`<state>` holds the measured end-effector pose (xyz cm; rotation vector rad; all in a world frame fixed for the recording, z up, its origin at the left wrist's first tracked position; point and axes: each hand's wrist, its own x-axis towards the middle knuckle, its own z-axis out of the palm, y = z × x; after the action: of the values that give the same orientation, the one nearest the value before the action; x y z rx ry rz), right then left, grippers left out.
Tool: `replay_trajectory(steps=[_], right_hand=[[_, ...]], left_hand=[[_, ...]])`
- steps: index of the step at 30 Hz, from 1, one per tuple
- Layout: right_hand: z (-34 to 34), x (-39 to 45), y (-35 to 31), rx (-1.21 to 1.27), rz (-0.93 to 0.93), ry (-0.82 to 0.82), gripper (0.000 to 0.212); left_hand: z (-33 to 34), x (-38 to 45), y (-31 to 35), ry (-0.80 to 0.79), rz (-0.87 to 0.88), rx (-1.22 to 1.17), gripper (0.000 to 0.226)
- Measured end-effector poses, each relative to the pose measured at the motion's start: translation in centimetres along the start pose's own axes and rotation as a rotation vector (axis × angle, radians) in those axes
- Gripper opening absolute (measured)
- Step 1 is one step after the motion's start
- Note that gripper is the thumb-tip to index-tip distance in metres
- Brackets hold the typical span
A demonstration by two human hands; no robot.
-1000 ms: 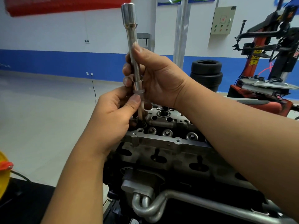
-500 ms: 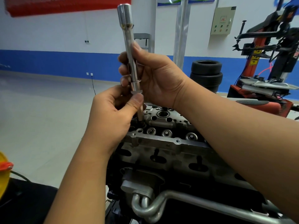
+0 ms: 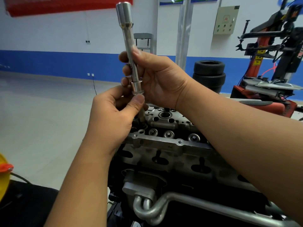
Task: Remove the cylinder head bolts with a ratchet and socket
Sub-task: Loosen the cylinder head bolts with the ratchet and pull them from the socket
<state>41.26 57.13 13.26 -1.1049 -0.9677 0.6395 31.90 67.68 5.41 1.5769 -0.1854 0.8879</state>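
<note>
2 hands raised | right hand point(image 3: 157, 76) grips socket extension point(image 3: 129, 51) | left hand point(image 3: 113, 115) pinches bolt point(image 3: 141, 114)

An auto repair training workshop.
A bare engine point(image 3: 164, 145) sits up front; stacked tyres point(image 3: 209, 76), a red tyre-changing machine point(image 3: 268, 66) and a wall control box point(image 3: 226, 20) stand across the wide floor.

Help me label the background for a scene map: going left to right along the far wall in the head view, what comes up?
Red banner → grey metal stand → silver pole → stacked tyres → wall control box → red tyre-changing machine.
</note>
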Motion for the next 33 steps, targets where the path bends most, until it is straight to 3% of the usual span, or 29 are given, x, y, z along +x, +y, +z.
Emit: replay_trajectory(steps=[3, 8, 14, 17, 21, 25, 28, 33], right_hand=[[-0.01, -0.1, -0.08, -0.023, -0.02, 0.028, 0.015], [-0.1, -0.04, -0.1, -0.003, -0.039, 0.018, 0.018], [0.07, -0.1, -0.09, 0.024, 0.011, 0.007, 0.029], [0.02, -0.25, -0.16, -0.004, -0.005, 0.045, 0.021], [-0.01, -0.29, -0.23, 0.007, 0.003, 0.056, 0.026], [0.2, -0.28, -0.25, 0.024, 0.014, 0.033, 0.032], [0.03, -0.36, -0.19, -0.003, -0.007, 0.035, 0.022], [-0.31, -0.28, -0.15, -0.023, -0.01, 0.028, 0.022]], left_hand=[[0.15, 0.07, -0.01, 0.006, 0.015, 0.01, 0.018], [-0.32, 0.12, 0.24, -0.146, -0.03, -0.102, 0.019], [0.32, -0.05, 0.07, 0.053, 0.04, 0.039, 0.017], [0.25, -0.05, 0.2, 0.016, 0.035, 0.028, 0.016], [-0.17, -0.09, 0.29, -0.116, -0.021, -0.037, 0.016], [0.03, -0.11, 0.08, 0.011, 0.034, 0.027, 0.013], [0.31, -0.17, -0.02, 0.048, 0.056, 0.068, 0.011], [-0.15, -0.15, 0.17, -0.099, -0.001, -0.03, 0.017]])
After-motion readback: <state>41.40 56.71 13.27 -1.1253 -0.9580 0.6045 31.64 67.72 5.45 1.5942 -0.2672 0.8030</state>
